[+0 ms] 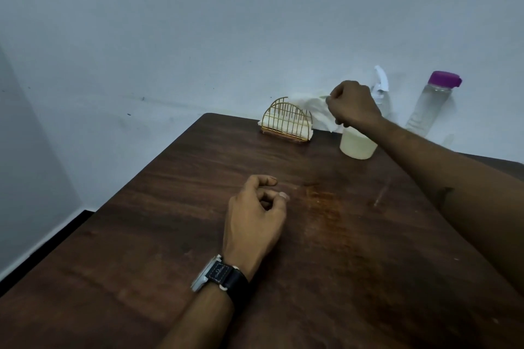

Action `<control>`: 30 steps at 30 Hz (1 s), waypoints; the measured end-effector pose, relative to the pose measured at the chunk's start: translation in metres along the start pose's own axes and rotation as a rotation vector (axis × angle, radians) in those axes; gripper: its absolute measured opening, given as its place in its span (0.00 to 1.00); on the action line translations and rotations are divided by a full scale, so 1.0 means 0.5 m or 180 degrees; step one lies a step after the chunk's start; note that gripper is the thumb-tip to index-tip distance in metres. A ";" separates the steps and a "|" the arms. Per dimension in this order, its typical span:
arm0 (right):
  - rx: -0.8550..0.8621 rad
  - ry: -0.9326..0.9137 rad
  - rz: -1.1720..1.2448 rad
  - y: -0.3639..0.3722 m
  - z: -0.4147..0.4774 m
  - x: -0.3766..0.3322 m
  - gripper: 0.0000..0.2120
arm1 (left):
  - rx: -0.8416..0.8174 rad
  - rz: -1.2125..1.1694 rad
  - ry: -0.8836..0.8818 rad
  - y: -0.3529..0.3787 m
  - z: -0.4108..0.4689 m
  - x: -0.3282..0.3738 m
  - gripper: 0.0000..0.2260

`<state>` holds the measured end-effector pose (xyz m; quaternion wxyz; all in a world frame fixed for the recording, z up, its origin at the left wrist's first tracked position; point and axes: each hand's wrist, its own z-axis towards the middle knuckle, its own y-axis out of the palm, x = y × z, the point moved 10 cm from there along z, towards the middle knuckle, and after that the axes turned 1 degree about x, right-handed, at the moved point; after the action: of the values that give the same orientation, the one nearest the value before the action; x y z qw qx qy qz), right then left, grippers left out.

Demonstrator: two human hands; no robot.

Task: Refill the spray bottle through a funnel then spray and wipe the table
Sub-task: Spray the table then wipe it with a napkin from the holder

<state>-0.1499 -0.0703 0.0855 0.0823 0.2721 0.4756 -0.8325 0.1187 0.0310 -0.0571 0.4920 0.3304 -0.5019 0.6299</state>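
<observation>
My right hand is shut on a white paper napkin, held just right of a gold wire napkin holder at the table's far edge. Behind that hand stands the clear spray bottle with a white trigger head, partly hidden. A pale translucent funnel or cup sits below my right wrist. A clear water bottle with a purple cap leans near the wall at the far right. My left hand rests on the dark wooden table, fingers loosely curled, holding nothing.
A wristwatch with a dark strap is on my left wrist. A faint orange-brown stain marks the table right of my left hand. A grey wall runs close behind the table's far edge.
</observation>
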 end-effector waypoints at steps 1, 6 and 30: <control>0.0037 0.0007 0.0131 -0.020 -0.007 -0.003 0.11 | 0.0005 -0.0002 -0.0002 -0.001 0.000 0.001 0.09; -0.0105 0.0098 0.1097 -0.093 -0.095 -0.003 0.03 | -0.0038 -0.0108 0.0038 -0.003 -0.005 0.015 0.08; -0.0692 0.1146 0.4418 -0.203 -0.562 0.112 0.23 | -0.1496 -0.1887 -0.0156 0.130 -0.205 0.255 0.16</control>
<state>-0.1318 0.2259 0.0191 0.5387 0.6344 0.2796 -0.4787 0.0270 0.1652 0.0107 0.7031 0.3544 -0.5270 0.3198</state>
